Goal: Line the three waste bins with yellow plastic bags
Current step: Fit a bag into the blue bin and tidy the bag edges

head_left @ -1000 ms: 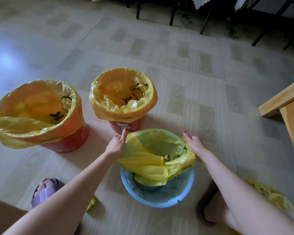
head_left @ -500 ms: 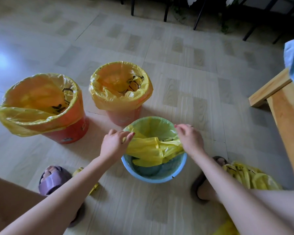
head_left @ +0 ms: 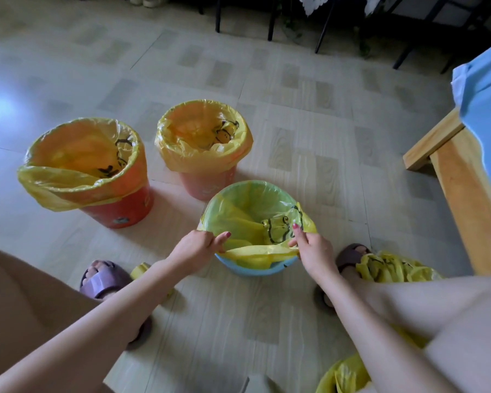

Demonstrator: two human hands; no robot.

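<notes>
While 2 of the 3 bins, the large round orange plastic bin (head_left: 119, 199) and the smaller pink round plastic bin (head_left: 207, 182), are already seen lined with their bags turned down over the rims, the last one is only partly done. The thin yellow plastic bag (head_left: 255, 252) sits inside the light blue round plastic bin (head_left: 250, 269), and its near edge is pinched at 2 points: the left hand (head_left: 196, 246) is clamped on the film at the near-left of the rim, the right hand (head_left: 312, 246) at the near-right, with the film stretched between the 2 grips. Beyond the grips, the far edge already appears to be folded over the rim.

To finish the step well, the stretched edge should be lifted just clear of the rim, drawn toward the body and rolled down over the outside, both grips being moved together so that the film is not torn. The overlap should be made even all round, and the bag pushed down afterwards so trapped air is released. Spare yellow bags (head_left: 394, 269) lie on the floor just outside the right grip.
</notes>
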